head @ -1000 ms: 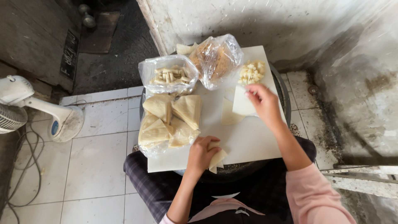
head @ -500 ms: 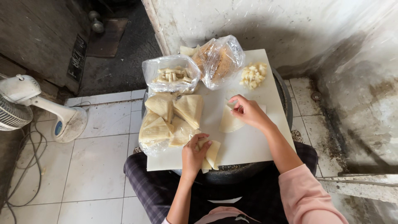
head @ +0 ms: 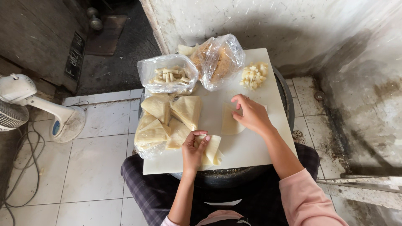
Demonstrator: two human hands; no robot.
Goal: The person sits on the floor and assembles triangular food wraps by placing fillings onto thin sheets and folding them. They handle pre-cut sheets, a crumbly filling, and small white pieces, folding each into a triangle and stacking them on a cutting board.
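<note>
The left hand [head: 194,147] reaches up from the near edge, fingers curled in a pinching grip. The right hand [head: 251,115] lies farther right, fingers bent downward, seemingly pressing; its forearm ends in a pink sleeve.

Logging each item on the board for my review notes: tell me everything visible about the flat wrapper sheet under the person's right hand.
The wrapper sheet is a thin, pale cream piece that looks like soft dough, with a rounded lower edge. It lies flat on the white board, right of the folded triangles and below the pile of chopped pieces. The right hand rests fingertips on its upper right part, covering that edge. Nothing sits on it.
</note>
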